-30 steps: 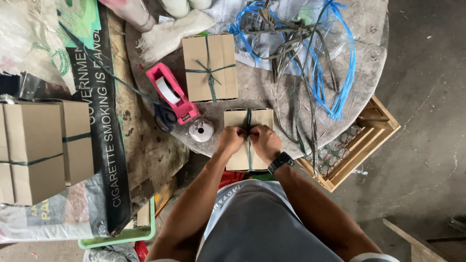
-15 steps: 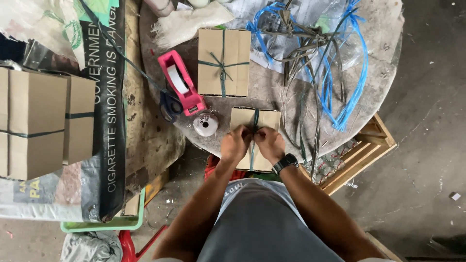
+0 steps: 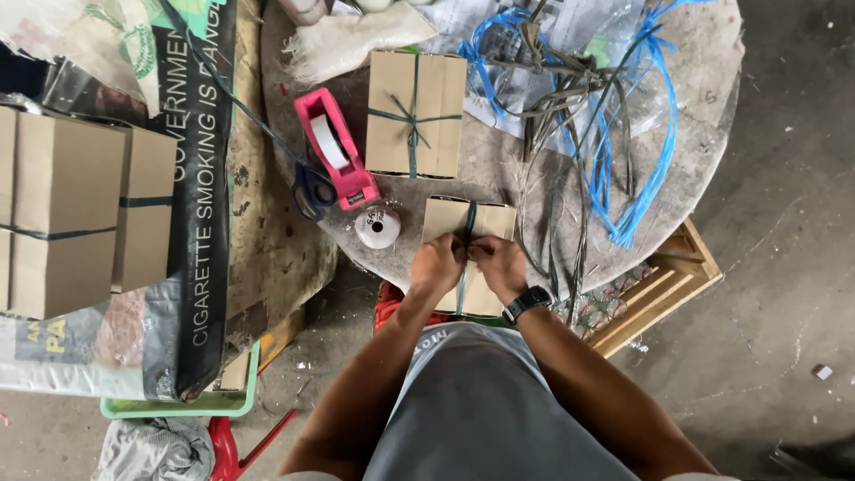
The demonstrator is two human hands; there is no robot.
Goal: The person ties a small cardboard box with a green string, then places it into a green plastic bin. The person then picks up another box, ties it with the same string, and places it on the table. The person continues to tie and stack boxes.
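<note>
Both hands met atop a small brown cardboard box [image 3: 469, 254] at the round table's near edge [image 3: 534, 169]. Left hand [image 3: 436, 264] and right hand [image 3: 499, 265] pinched a dark green strap [image 3: 468, 218] running lengthwise away from the person.

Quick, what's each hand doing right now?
Left hand: closed, pinching the dark green strap over the small cardboard box.
Right hand: closed on the same strap.
</note>
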